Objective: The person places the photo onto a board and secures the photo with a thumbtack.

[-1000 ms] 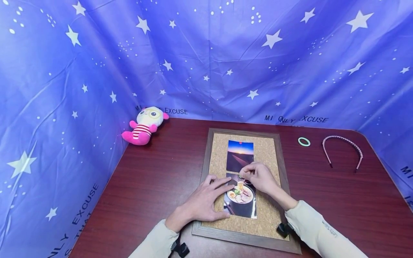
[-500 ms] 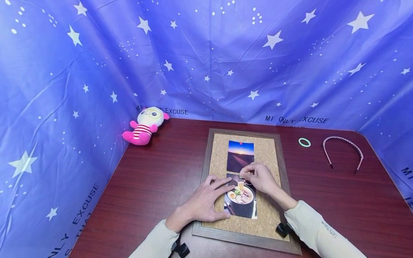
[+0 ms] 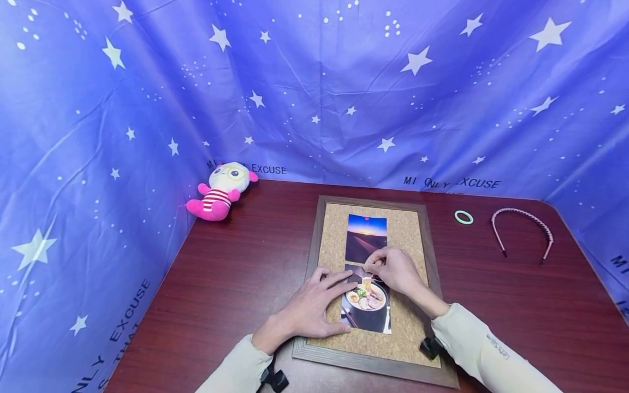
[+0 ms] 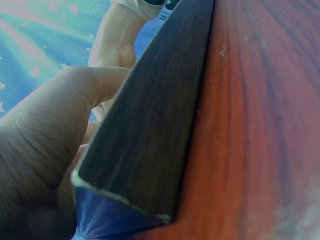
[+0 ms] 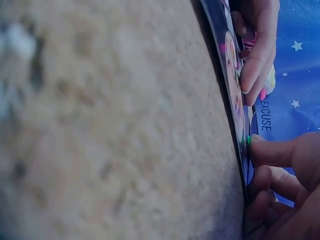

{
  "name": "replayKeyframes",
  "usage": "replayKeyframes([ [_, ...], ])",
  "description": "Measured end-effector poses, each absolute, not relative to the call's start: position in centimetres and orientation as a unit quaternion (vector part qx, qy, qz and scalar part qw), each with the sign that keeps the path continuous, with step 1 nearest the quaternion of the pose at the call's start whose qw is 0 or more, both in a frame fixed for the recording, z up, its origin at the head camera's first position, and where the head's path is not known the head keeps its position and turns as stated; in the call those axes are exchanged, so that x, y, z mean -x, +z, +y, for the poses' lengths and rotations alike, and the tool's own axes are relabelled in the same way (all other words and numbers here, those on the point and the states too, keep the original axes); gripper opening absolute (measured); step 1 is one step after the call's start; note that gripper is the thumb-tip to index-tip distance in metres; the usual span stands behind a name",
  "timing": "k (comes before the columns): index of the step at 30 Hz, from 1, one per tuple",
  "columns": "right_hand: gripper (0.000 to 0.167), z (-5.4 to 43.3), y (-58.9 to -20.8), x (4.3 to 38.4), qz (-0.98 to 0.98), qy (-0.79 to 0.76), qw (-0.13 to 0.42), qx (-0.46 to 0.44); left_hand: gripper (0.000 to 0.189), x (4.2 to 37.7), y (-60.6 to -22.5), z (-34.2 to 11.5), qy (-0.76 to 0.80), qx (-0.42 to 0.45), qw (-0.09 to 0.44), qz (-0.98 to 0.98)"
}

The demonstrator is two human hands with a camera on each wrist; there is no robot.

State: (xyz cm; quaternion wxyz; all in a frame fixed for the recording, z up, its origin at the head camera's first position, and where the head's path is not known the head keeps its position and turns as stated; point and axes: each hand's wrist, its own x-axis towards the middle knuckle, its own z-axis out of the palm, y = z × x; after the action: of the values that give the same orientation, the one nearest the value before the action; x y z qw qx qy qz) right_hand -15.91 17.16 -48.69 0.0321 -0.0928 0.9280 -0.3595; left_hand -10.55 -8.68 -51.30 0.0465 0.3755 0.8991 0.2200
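A framed cork board [image 3: 326,229] lies on the table. On it are a sunset photo [image 3: 366,237] with a red pin [image 3: 366,218] at its top edge and, just below, a photo of a ramen bowl [image 3: 366,305]. My left hand [image 3: 312,305] rests spread over the left side of the ramen photo, its fingertips on the print and its thumb near the lower left corner. At that photo's top edge, my right hand [image 3: 397,270] pinches a small green thumbtack [image 5: 249,140] against it. The tack is hidden by fingers in the head view.
A pink and white plush toy [image 3: 221,191] sits at the back left of the dark red table [image 3: 236,273]. To the right of the board lie a pale green ring [image 3: 463,211] and a headband [image 3: 523,209]. A starry blue curtain [image 3: 319,82] hangs behind and at both sides.
My right fingertips have shifted very slightly over the tack, covering the bit of green that showed earlier in the head view. My left hand and both photos have stayed still.
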Motion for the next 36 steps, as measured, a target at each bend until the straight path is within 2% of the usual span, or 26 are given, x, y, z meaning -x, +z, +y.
replayKeyframes([
  [7,0.019,17.8,-50.1,16.3,0.917,-0.384,-0.015,0.107,0.092,10.5,-51.3,-8.7,0.225,-0.375,0.046,0.898],
  [20,0.019,17.3,-48.9,16.4,0.933,-0.353,0.007,0.068,0.093,10.6,-51.4,-8.7,0.224,-0.375,0.047,0.898],
  [36,0.011,18.1,-48.2,15.9,0.921,-0.377,-0.005,0.095,0.096,10.8,-51.4,-8.8,0.233,-0.376,0.054,0.896],
])
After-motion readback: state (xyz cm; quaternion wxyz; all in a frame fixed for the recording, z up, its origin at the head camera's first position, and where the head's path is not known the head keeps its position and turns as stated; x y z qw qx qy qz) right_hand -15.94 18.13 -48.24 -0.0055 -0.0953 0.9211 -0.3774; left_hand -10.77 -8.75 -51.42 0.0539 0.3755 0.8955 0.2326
